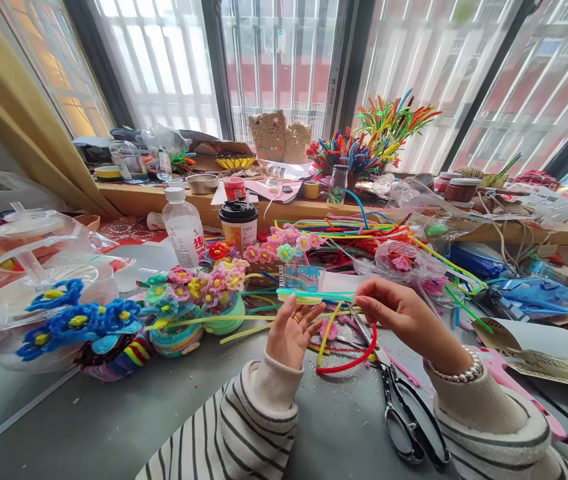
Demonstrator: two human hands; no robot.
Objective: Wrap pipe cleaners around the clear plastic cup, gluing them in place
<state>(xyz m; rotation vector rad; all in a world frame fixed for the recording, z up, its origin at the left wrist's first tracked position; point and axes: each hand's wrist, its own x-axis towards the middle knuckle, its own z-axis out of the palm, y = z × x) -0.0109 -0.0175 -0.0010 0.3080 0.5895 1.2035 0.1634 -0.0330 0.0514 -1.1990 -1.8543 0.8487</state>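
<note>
Above a grey table [129, 420] by windows [279, 60], the cupped left hand [289, 339] holds turquoise stems [337, 297], right hand [407, 317] pinching.

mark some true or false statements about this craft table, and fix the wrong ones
1. The right hand pinches one end of the teal pipe cleaners. True.
2. The left hand grips the black-handled scissors. False: the scissors lie on the gray table.
3. A beaded bracelet circles the right wrist. True.
4. The black-lidded cup stands to the left of the white-capped bottle. False: it stands to the bottle's right.
5. The blue pipe-cleaner flowers have red centers. False: their centers are yellow.
</note>
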